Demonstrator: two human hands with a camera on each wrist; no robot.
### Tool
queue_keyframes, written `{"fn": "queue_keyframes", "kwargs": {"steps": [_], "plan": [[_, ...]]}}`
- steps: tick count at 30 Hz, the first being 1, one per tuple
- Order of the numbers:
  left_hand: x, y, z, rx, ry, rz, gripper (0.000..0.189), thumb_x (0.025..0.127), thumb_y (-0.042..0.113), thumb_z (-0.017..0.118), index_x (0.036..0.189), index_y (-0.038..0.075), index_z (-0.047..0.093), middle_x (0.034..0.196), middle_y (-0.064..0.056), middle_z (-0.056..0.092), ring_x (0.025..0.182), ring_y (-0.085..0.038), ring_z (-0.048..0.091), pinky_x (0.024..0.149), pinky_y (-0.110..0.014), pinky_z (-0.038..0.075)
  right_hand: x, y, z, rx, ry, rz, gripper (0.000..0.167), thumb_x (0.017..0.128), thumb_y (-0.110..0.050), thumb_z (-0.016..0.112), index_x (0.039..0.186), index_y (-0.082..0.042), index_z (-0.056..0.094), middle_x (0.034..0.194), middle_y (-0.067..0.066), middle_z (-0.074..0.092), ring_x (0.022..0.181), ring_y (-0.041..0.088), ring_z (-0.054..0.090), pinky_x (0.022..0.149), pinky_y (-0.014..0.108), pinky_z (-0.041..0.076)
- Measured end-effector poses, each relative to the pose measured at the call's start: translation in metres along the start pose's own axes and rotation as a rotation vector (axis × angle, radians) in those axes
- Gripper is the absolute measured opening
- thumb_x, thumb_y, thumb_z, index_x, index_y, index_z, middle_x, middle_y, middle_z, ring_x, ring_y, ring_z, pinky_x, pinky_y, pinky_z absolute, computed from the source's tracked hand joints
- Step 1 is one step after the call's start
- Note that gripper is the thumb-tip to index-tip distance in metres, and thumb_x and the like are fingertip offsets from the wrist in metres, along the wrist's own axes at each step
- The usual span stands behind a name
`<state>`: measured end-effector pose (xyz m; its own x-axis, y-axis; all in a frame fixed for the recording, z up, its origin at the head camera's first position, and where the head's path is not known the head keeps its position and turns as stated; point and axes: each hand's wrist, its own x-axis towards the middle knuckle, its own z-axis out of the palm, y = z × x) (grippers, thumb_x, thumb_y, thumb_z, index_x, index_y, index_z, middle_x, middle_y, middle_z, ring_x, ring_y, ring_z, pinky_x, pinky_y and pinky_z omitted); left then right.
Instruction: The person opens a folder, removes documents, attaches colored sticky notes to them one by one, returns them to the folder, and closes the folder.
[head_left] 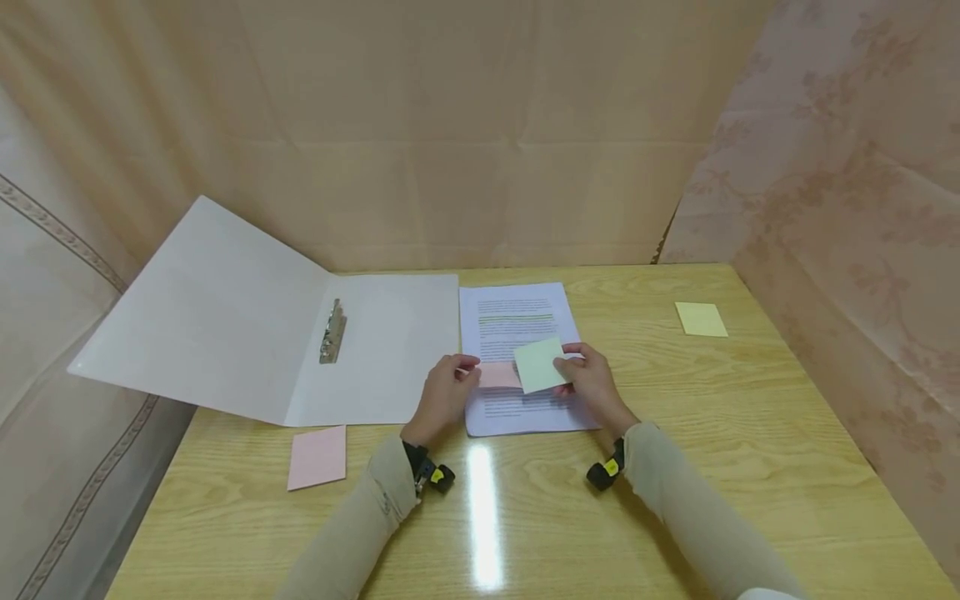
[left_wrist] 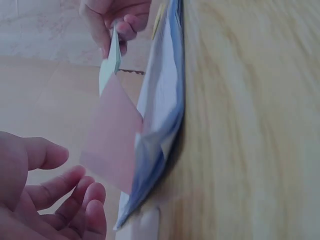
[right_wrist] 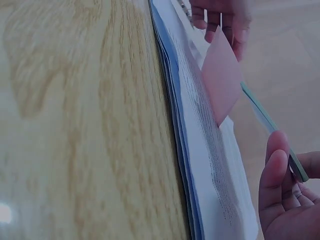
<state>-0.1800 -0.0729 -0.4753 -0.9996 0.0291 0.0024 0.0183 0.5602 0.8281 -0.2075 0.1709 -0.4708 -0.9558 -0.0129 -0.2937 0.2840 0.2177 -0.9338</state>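
Note:
A stack of printed sheets [head_left: 517, 312] lies on the table, with a green highlighted line near its top. On it sits a pink sticky note [head_left: 498, 375], one part raised off the page in both wrist views. My left hand [head_left: 447, 387] is at the note's left edge, its loosely bent fingers [left_wrist: 75, 172] beside the raised corner and a gap between thumb and index finger. My right hand [head_left: 592, 379] pinches a pale green sticky note pad [head_left: 538, 365] between thumb and fingers. That pad overlaps the pink note's right end in the head view.
An open white binder [head_left: 390, 333] with a metal clip [head_left: 333, 333] lies left of the sheets, its cover raised. A pink sticky pad [head_left: 317, 458] is at the front left, and a yellow sticky pad [head_left: 701, 319] at the back right. Curtains surround the table [head_left: 712, 467].

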Motion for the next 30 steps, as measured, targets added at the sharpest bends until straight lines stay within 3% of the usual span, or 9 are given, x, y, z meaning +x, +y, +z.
{"fn": "queue_keyframes", "kwargs": {"steps": [8, 16, 23, 30], "plan": [[-0.004, 0.006, 0.0, -0.017, -0.008, 0.051, 0.026, 0.094, 0.017, 0.06, 0.114, 0.002, 0.067, 0.106, -0.014, 0.065, 0.089, -0.022, 0.057, 0.075, -0.029, 0.046, -0.001, 0.0, 0.001, 0.036, 0.043, -0.023, 0.038, 0.099, -0.012, 0.053, 0.134, 0.0, 0.045, 0.085, 0.004, 0.064, 0.051, 0.01, 0.059, 0.052, 0.022, 0.049], [-0.005, 0.011, 0.003, 0.022, 0.017, 0.111, 0.027, 0.094, 0.018, 0.06, 0.113, 0.001, 0.068, 0.104, -0.015, 0.066, 0.094, -0.025, 0.06, 0.081, -0.035, 0.05, -0.007, -0.006, 0.005, 0.091, 0.022, -0.052, 0.039, 0.098, -0.011, 0.054, 0.133, 0.003, 0.045, 0.079, -0.003, 0.064, 0.05, 0.008, 0.059, 0.052, 0.021, 0.05], [-0.005, 0.019, 0.004, -0.043, -0.031, 0.069, 0.036, 0.099, 0.026, 0.053, 0.124, 0.002, 0.063, 0.108, -0.014, 0.07, 0.098, -0.025, 0.064, 0.086, -0.039, 0.052, -0.011, -0.012, 0.011, 0.129, -0.001, -0.067, 0.037, 0.097, -0.009, 0.055, 0.13, 0.004, 0.046, 0.078, -0.005, 0.064, 0.05, 0.009, 0.059, 0.052, 0.021, 0.051], [-0.006, 0.023, 0.006, -0.049, -0.034, 0.053, 0.041, 0.101, 0.034, 0.05, 0.124, 0.004, 0.065, 0.108, -0.012, 0.071, 0.099, -0.024, 0.064, 0.085, -0.038, 0.052, -0.015, -0.016, 0.015, 0.132, -0.021, -0.062, 0.035, 0.098, -0.009, 0.055, 0.13, 0.003, 0.047, 0.081, -0.002, 0.066, 0.052, 0.01, 0.06, 0.054, 0.023, 0.051]]}}
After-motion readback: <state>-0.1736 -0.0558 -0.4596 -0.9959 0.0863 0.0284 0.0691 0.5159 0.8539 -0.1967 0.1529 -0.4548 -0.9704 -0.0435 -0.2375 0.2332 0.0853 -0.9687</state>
